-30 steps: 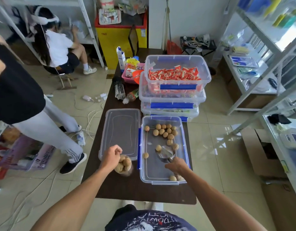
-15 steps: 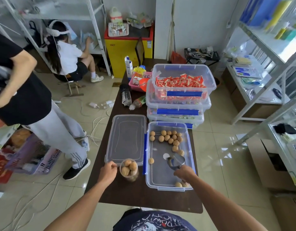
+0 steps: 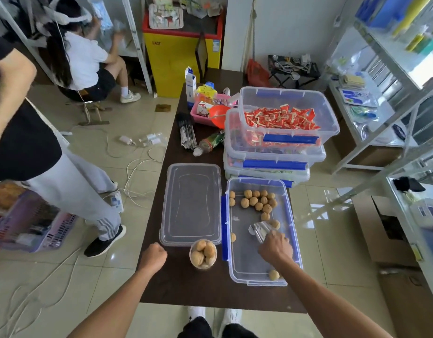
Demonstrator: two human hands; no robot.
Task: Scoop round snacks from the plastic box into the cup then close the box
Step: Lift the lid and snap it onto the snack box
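Note:
A clear plastic box [image 3: 249,269] with blue clips lies open on the dark table. Round tan snacks [image 3: 257,202] cluster at its far end, and one more [image 3: 274,274] lies near the front. My right hand [image 3: 275,247] reaches into the box and holds a metal scoop [image 3: 260,230], which touches a snack. A clear cup [image 3: 203,254] full of snacks stands just left of the box. My left hand [image 3: 153,256] is a closed fist left of the cup, not touching it. The box's clear lid [image 3: 192,203] lies flat behind the cup.
Stacked clear bins [image 3: 279,142] with red packets stand behind the box. A bottle [image 3: 208,142], a dark bundle and a pink tray lie further back. One person stands at the left, another sits at the back. Cables cross the floor. Metal shelves are on the right.
My left hand has let go of the cup and pulled back to the left as a fist. My right hand has kept the scoop inside the box, pushing it toward the snacks.

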